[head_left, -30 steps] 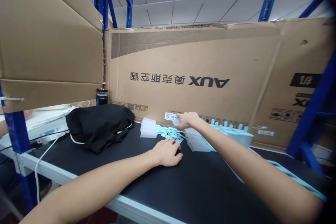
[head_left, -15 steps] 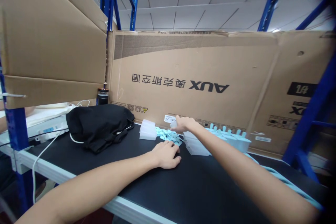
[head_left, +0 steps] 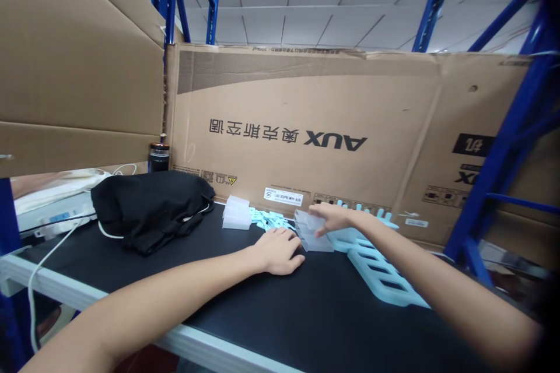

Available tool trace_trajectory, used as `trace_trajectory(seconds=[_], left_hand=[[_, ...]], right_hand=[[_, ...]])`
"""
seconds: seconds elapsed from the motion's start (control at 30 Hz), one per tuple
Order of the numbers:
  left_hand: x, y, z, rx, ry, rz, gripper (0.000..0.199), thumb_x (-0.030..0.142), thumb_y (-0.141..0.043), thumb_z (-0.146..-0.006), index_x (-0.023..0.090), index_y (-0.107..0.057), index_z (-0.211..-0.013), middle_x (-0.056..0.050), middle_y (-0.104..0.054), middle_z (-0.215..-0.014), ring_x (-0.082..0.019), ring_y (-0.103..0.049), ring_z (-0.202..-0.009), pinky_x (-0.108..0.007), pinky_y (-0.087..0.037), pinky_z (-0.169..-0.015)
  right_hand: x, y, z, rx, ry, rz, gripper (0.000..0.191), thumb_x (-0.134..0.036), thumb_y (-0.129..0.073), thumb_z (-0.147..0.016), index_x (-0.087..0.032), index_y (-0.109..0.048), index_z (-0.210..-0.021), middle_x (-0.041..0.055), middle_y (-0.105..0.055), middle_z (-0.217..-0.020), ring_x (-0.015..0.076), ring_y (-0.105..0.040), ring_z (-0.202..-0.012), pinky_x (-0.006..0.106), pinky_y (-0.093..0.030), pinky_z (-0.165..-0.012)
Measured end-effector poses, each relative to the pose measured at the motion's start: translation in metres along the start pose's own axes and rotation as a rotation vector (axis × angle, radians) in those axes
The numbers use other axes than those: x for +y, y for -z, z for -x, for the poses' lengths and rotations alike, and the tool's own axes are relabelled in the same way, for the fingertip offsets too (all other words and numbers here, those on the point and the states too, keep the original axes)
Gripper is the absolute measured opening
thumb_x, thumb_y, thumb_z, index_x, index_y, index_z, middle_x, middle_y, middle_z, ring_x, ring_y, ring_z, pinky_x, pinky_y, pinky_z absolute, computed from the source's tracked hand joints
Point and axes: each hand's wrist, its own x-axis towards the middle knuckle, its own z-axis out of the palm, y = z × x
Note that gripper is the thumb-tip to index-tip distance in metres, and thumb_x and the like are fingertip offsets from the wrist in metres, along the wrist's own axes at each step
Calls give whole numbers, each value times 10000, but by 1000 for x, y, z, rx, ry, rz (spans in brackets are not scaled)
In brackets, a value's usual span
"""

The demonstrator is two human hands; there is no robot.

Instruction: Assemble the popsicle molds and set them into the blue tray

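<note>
My left hand lies palm down on the black tabletop, fingers loosely spread, just in front of a loose pile of small light-blue plastic pieces. My right hand is at a group of translucent plastic boxes, its thumb on the near side and its fingers over the top of one of them. The exact contact is partly hidden. More translucent boxes stand left of the blue pile. Beyond and under my right forearm is a light-blue plastic rack with rectangular slots and upright pegs.
A crumpled black cloth lies on the left of the tabletop, near a dark jar. A large cardboard panel stands along the back. Blue metal posts frame the shelf. A white cable hangs over the front edge.
My right hand has moved right and down from above the blue pile to the translucent boxes. My left hand stays on the tabletop. The camera view has shifted, showing more of the blue rack.
</note>
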Motion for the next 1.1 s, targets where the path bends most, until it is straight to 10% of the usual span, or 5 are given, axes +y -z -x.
trace_trajectory(seconds=[0.4,0.6,0.77,0.9,1.1], left_hand=[[-10,-8,-4,-65,67,39,442,499,-319,-899,209,-564,-1126,-74,-577,-1191,-260,-492,-1139,-413,-348,-996],[-7,-5,-6,-3,61,3,425,509,-350,-886,178,-524,-1087,-103,-581,-1135,-265,-498,-1106,-403,-362,-975],[-10,-9,-20,10,126,-14,402,481,-357,-889,169,-459,-1121,-115,-580,-1134,-270,-499,-1114,-410,-357,-971],[-12,-15,-31,6,199,7,451,476,-351,-890,158,-397,-1207,-126,-576,-1165,-280,-498,-1131,-418,-365,-957],[-15,-22,-34,16,152,22,473,481,-327,-898,165,-417,-1238,-109,-553,-1233,-255,-437,-1206,-443,-268,-1049]], right_hand=[[-2,-5,-1,138,67,1,655,-635,-670,-599,-202,-579,-1082,87,-614,-1058,272,-539,-1003,363,-410,-839],[2,8,48,555,-43,38,409,-529,-407,-847,-184,-544,-1019,108,-595,-1017,252,-519,-983,374,-390,-869],[37,-29,84,795,-372,-77,456,-560,-405,-789,-154,-489,-980,132,-575,-961,255,-552,-921,364,-427,-826],[56,-58,90,695,-654,-342,627,-663,-436,-702,-132,-455,-1035,119,-606,-842,275,-605,-794,383,-465,-723],[51,-70,90,562,-693,-535,725,-713,-522,-647,-148,-401,-1085,57,-637,-730,234,-610,-621,357,-469,-627]])
